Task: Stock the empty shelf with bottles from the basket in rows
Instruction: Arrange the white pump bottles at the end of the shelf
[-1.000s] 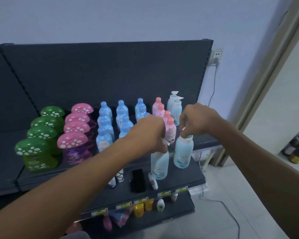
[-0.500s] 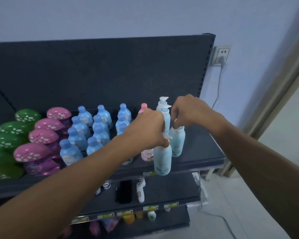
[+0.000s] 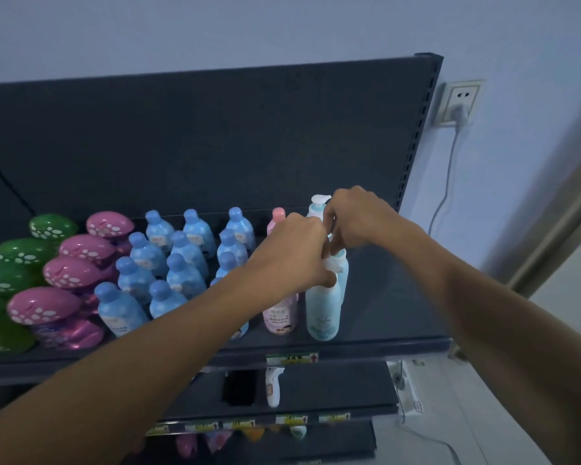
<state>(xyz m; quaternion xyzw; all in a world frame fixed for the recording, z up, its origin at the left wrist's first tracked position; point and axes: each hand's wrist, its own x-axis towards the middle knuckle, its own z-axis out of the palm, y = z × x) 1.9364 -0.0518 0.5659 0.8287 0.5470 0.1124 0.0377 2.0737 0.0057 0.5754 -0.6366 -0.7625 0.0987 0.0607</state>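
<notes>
Handling the pump bottles: they are looking like stiff, smooth plastic, probably full and so fairly heavy. They are not fragile but are tall enough to be knocking neighbours over if nudged.
Taking hold: the neck collar under the pump is looking safest, since a pump head may be swivelling or lifting when pulled. The slick body is calling for a full wrap of the fingers.
Left grip (image 3: 296, 255): its fingers are curling round the pump top of the front pump bottle (image 3: 322, 313), which appears to be standing upright on the shelf (image 3: 389, 297) near the front edge.
Right grip (image 3: 359, 219): it is pinching the top of the second pump bottle (image 3: 344, 266), directly behind the front one.
Pump bottles counted: three are showing, including the rear pump bottle (image 3: 317, 204); the hands may be hiding another.
Pink-capped bottles (image 3: 280, 317): two are showing, front and rear, and the left grip is covering any between.
Blue bottles (image 3: 185, 273): about twelve in three rows, some hiding behind the forearm.
Pink mushroom bottles (image 3: 73, 273): four, in one row.
Green mushroom bottles (image 3: 24, 253): four, with the front one running off the frame.
Basket: it is not appearing in view.
</notes>
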